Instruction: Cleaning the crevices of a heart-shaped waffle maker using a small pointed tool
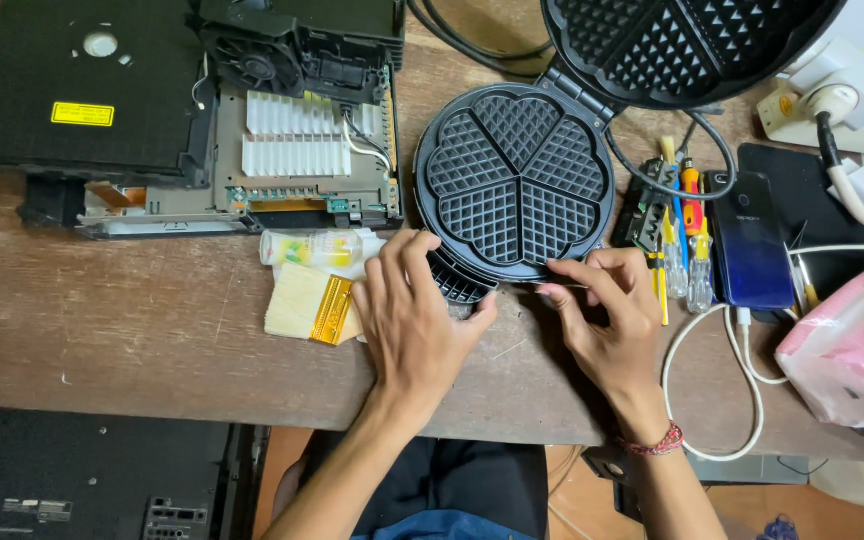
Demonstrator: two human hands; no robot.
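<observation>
Wooden table (152, 330) crowded along its far edge: opened black game console (192, 110) with bare heatsink and fan toward the far left corner. Open black waffle maker (517, 180) mid-table, heart-patterned lower plate facing up, lid tilted back at the far edge. Pink tissue pack (857, 345) at the right edge. Blue phone (749, 240) beside screwdrivers (687, 240). Left hand (412, 320) near the front edge, fingers loosely curled against the waffle maker's front rim. Right hand (607, 315) pinching that rim, thumb and forefinger pressed together.

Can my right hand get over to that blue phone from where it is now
Probably yes. The right hand is at the waffle iron's front edge, and the blue phone lies just beyond the screwdrivers, uncovered.
</observation>
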